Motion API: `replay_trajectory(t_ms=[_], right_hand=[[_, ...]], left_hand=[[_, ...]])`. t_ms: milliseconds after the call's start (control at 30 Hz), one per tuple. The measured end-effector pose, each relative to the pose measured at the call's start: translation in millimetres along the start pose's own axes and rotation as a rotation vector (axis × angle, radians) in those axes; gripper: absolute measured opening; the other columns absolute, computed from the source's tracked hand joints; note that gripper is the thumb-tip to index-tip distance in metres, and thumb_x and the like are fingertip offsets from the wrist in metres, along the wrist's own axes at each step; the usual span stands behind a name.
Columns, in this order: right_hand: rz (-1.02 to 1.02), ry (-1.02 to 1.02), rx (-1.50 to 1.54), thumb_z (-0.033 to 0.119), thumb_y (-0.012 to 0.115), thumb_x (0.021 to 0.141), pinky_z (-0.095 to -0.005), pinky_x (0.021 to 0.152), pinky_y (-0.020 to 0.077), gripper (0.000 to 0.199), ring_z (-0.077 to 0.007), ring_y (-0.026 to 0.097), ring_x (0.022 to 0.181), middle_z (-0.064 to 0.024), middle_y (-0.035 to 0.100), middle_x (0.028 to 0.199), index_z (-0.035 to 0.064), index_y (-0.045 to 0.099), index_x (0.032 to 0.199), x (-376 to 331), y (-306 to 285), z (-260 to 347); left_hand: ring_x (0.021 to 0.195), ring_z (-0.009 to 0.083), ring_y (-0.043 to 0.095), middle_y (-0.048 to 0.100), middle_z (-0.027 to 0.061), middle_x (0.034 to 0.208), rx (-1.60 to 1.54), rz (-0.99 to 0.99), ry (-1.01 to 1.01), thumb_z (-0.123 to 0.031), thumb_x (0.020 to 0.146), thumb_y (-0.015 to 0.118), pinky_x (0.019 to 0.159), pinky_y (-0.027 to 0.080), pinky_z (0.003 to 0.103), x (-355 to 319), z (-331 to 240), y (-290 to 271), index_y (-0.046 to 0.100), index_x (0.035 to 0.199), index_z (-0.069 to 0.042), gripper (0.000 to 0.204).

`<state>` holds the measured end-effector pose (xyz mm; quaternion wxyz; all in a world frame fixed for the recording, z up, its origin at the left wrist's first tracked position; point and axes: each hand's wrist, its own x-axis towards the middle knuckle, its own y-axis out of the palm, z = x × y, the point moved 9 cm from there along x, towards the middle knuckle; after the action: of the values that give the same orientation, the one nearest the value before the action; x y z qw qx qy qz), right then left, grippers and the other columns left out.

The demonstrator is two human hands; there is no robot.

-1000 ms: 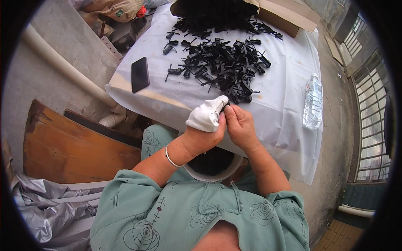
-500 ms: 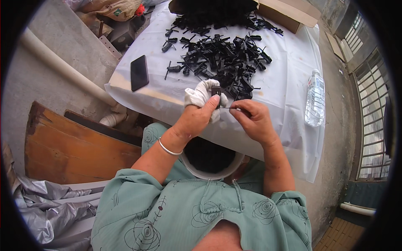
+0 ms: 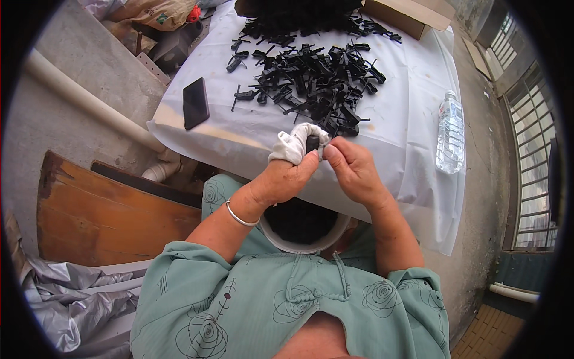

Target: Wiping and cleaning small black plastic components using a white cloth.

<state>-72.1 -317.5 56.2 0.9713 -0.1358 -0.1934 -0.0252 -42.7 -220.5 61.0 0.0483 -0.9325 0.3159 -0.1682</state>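
A small black plastic part sits between the thumb and gloved fingers of my left hand, held upright over the table's near edge. A white cloth glove covers those fingers, while the thumb is bare. My right hand is bare and closed in a pinch right beside the part; its fingertips hide whatever is in them. Just beyond both hands spreads a heap of similar black plastic parts with thin strips sticking out. Under the table edge, a white bucket holds a dark mass.
The table has a white plastic cover. On it lie a black phone at the left, a clear water bottle at the right and a cardboard box at the back. A brown wooden board leans at the left.
My right hand has come in from the right to meet the left. The thin black strip between it and the part no longer shows. My left hand has shifted slightly right.
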Motion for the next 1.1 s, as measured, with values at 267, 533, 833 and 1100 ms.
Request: replay_trajectory(t_ms=[267, 533, 833, 1100], right_hand=[[0.085, 0.096, 0.034, 0.013, 0.050, 0.089, -0.0261, 0.051, 0.0362, 0.022, -0.0092, 0.039, 0.056, -0.0024, 0.044, 0.058, -0.0005, 0.052, 0.072, -1, 18, -11], [-0.306, 0.180, -0.498, 0.018, 0.056, 0.085, -0.0314, 0.059, 0.0442, 0.021, -0.0195, 0.057, 0.061, -0.0127, 0.060, 0.069, -0.0016, 0.060, 0.080, 29, -62, -33], [-0.213, 0.101, -0.354, 0.011, 0.066, 0.076, -0.0236, 0.050, 0.0380, 0.025, -0.0099, 0.046, 0.050, -0.0022, 0.052, 0.060, 0.0013, 0.061, 0.099, 15, -49, -17], [0.102, -0.124, -0.145, -0.003, 0.063, 0.070, -0.0217, 0.046, 0.0353, 0.032, -0.0064, 0.041, 0.050, -0.0030, 0.055, 0.068, 0.0042, 0.059, 0.101, 6, -23, 10]], left_hand=[[0.081, 0.0204, 0.053, 0.052, 0.0150, 0.086, 0.444, -0.004, 0.009, -0.001, 0.078, 0.042, 0.072, 0.043, 0.030, -8, -13, 3, 0.045, 0.103, 0.002, 0.025], [0.093, 0.0344, 0.054, 0.059, 0.0185, 0.092, 0.743, 0.218, 0.276, -0.016, 0.081, 0.056, 0.084, 0.044, 0.037, -15, -30, -5, 0.055, 0.106, -0.001, 0.029], [0.044, 0.0043, 0.045, 0.061, 0.0095, 0.088, -0.554, 0.025, -0.605, -0.019, 0.094, 0.038, 0.038, 0.031, 0.018, -14, 52, -1, 0.053, 0.108, -0.002, 0.026], [0.036, 0.0035, 0.032, 0.044, -0.0032, 0.054, -1.190, 0.268, -0.733, -0.025, 0.094, 0.042, 0.034, 0.023, 0.019, -20, 44, 37, 0.053, 0.100, -0.005, 0.024]])
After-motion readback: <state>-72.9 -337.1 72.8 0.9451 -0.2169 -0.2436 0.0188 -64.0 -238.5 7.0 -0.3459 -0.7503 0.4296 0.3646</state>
